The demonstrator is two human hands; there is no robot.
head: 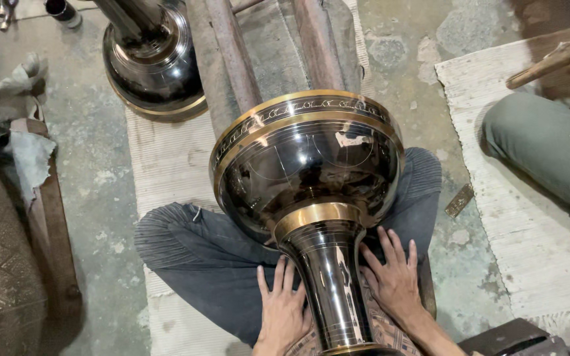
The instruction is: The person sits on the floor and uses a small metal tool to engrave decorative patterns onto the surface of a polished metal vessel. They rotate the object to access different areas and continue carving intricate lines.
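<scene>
While the person sits cross-legged on a pale woven mat (166, 165), a big shiny dark metal vase (311, 198) lies across their lap, with its wide bowl pointing away and its thin neck coming back toward the body. The left hand (284, 310) lies flat and open, fingers spread, pressed on the leg right beside the left side of the vase's neck. The right hand (394, 277) is open too, fingers spread wide, touching the right side of the neck. Neither hand is closed around anything. Gold bands run around the vase's rim and where the bowl meets the neck. Two rusty metal bars (232, 59) lie past the vase's bowl, on the far side. Another dark shiny vase (156, 66) stands farther off, up and to the left of the big vase. Well to the right of the vase, another person's leg in green cloth (549, 151) rests on a second pale mat (516, 237).
</scene>
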